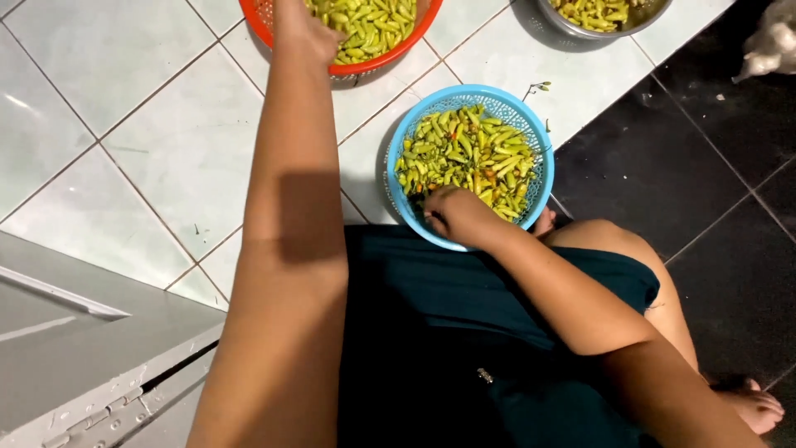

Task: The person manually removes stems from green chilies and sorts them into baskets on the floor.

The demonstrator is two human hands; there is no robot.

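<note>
From the head view, you are sitting on the floor (149,124), on white tiles, with dark tiles at the right of the frame.

Your left hand (303,29) reaches up to the red basket (419,37) at the top of the frame. It rests on the rim, right over the green chilies (369,25) inside. Its fingers run off the top edge, so you cannot tell if that grip is spread or pinching.

Your right hand (456,217) is in the blue basket (539,178), in the middle of the frame, at the near edge of it. The fingers are curled down into the chili pile (464,153), and they look pressed together on a chili or two, but the small bits under them are hard to see.

The blue basket looks quite full, with green chilies and a few orange ones. So a lot looks left to go through there.

The red basket also holds a good heap. A metal bowl (572,31) at the top right holds more chilies. So some of the work looks done.

One small stem (535,87) lies on the tile just past the blue basket. A pale bundle (771,41) sits in the top right corner, too blurry to name.
</note>
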